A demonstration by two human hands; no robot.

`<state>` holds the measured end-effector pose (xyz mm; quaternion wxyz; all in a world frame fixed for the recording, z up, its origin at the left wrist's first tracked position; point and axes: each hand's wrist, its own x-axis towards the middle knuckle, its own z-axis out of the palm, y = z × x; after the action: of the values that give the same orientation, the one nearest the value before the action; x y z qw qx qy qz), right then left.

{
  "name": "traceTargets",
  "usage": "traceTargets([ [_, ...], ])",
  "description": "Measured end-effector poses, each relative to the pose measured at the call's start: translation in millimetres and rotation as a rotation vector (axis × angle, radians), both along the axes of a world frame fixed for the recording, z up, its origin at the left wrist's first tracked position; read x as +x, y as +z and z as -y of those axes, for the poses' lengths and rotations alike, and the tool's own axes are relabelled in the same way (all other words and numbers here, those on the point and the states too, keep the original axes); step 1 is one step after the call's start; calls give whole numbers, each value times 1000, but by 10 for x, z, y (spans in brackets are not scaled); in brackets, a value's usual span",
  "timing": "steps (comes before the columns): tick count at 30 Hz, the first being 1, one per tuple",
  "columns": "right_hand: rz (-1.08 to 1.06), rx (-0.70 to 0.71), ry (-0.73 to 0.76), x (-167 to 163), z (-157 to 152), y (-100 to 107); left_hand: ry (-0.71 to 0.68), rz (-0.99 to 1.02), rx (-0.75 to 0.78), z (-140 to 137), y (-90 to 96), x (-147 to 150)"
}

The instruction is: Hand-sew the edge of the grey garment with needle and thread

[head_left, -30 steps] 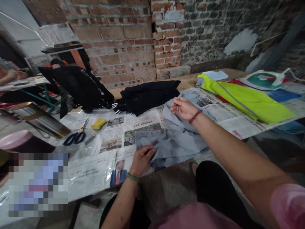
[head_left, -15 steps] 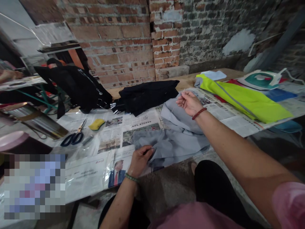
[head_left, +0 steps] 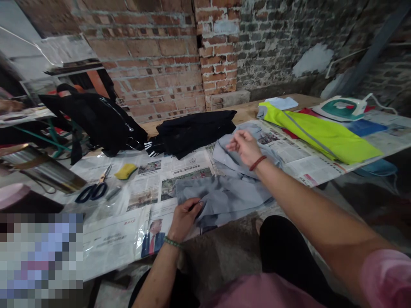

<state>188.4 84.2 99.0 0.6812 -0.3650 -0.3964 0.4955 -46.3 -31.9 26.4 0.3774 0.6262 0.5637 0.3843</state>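
A piece of grey cloth [head_left: 231,194], loosely folded, lies along the front edge of the newspaper-covered table. My left hand [head_left: 185,216], with a green bead bracelet, pinches the cloth's near left edge between thumb and fingers. Above the cloth's far part, my right hand [head_left: 244,147], wearing a red bracelet, is raised with its fingertips drawn together. Motion smears those fingertips, and whatever thin thing they may hold is too small to name.
Scissors [head_left: 94,188], a yellow sponge [head_left: 125,171] and a steel flask [head_left: 46,167] lie left. Black garments [head_left: 195,130] and a black bag [head_left: 102,119] sit behind. Rightward are a neon-yellow garment [head_left: 321,134] and an iron [head_left: 343,108]. Newspaper [head_left: 109,239] covers the table.
My right hand has dipped slightly and turned over the cloth, its fingers now blurred. The left hand keeps its pinch on the cloth. The whole view has shifted a little.
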Motion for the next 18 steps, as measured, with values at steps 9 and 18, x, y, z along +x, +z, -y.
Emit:
traceTargets([
  [9, -129, -93, -56, 309, -201, 149, -10, -2, -1, 4, 31, 6],
  [18, -2, -126, 44, 244, -97, 123, 24, -14, 9, -7, 42, 3],
])
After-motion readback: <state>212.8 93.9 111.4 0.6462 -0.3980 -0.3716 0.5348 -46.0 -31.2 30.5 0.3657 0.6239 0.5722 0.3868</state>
